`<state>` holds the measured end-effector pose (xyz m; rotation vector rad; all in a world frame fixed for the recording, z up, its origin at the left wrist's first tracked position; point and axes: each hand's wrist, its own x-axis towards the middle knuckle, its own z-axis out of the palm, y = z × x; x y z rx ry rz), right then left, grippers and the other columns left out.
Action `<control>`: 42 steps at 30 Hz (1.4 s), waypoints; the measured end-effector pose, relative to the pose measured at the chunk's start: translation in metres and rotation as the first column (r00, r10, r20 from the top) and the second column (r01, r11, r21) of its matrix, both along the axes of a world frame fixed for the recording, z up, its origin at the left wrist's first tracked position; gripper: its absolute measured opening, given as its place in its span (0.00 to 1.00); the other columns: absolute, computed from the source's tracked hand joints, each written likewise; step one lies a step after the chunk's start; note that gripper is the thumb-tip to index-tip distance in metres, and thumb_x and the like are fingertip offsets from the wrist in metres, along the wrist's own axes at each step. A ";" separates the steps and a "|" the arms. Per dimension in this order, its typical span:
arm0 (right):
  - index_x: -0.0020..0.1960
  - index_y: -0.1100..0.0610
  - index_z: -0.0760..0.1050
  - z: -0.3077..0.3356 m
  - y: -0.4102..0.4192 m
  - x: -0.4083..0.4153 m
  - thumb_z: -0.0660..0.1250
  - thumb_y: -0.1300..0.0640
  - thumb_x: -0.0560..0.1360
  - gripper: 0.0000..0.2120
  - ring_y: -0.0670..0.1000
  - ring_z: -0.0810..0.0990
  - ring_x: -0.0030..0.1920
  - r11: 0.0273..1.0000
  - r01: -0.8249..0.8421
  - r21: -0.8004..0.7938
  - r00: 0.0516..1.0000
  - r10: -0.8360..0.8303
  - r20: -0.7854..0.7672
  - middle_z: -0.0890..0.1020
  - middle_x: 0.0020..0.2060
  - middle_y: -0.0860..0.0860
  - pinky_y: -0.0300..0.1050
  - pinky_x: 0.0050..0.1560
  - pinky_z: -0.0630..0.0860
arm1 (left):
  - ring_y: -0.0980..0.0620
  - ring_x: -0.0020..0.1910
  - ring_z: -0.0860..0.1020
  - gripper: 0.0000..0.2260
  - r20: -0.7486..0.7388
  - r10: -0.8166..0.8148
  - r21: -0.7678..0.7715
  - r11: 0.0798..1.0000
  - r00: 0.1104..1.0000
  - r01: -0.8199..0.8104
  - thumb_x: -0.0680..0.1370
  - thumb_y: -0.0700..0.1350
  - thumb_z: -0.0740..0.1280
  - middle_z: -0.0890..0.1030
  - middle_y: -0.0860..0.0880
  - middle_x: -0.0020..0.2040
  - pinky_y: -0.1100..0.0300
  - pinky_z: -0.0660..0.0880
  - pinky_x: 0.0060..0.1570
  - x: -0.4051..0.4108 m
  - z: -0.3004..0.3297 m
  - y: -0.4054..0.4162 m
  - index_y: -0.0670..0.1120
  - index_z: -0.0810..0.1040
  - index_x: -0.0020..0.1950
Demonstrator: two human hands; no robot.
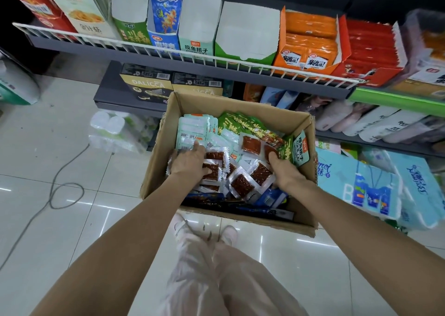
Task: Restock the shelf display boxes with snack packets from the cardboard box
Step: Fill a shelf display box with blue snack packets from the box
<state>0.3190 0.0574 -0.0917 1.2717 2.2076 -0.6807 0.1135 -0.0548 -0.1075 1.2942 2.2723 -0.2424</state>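
The left hand [190, 162] lay palm-down in the cardboard box [272, 116], its grip loose and flat, fingers spread over the clear packets with red-brown filling [243, 183] and fingertips reaching the pale teal packets [192, 132] at the far left. The right hand [286, 171] pressed down among the packets near the right wall; whether its grip closed on anything could not be told, since the fingers were buried. Green packets [231, 122] were piled at the far side of the box, and dark blue packets [269, 198] lay along the near side. The box stood on the tiled floor [60, 147], just in front of the shelves.

Above it, behind a white wire rail [168, 50], stood the shelf display boxes: a teal-fronted display box [196, 47] and a green display box [245, 55] showing only white inner walls, beside an orange display box [310, 48] filled with orange packets. Wrapped tissue packs [356, 183] sat to the right of the box, and a grey cable [65, 190] looped across the floor to the left.
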 end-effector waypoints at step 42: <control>0.64 0.56 0.75 0.143 0.043 -0.142 0.61 0.67 0.76 0.19 0.55 0.74 0.52 0.879 0.201 0.432 0.654 0.208 -0.727 0.79 0.51 0.55 0.46 0.50 0.70 | 0.50 0.33 0.80 0.04 0.996 0.047 0.078 0.044 0.080 -0.996 0.79 0.34 0.61 0.79 0.44 0.38 0.57 0.81 0.34 -0.091 0.170 0.079 0.39 0.74 0.48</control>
